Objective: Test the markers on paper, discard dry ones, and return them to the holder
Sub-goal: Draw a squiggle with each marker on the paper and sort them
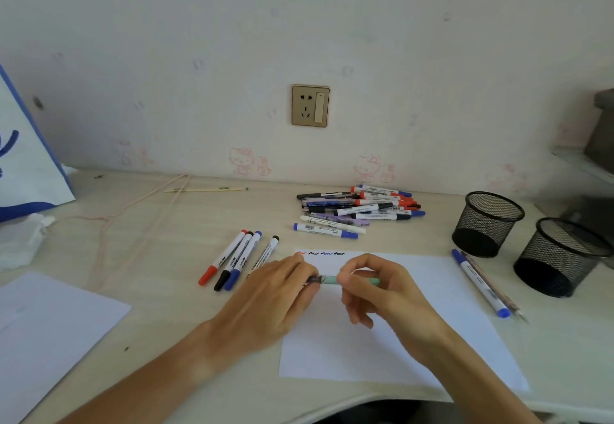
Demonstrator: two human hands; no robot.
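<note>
Pale wood-grain surface (159, 257) runs below a wall with a socket (310, 105). Just left of the left hand (275, 294) lie four capped markers (237, 259). That hand pinches the dark end of a green pen (332, 280); the right hand (382, 290) curls round its barrel, above white paper (448, 290) bearing test squiggles (321, 253). Beyond the hands sits a marker pile (358, 210). Right of the right hand lie two pens (485, 285), then two mesh holders (525, 240).

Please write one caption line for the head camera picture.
Both hands, left and right, hold a green pen over the test paper.
</note>
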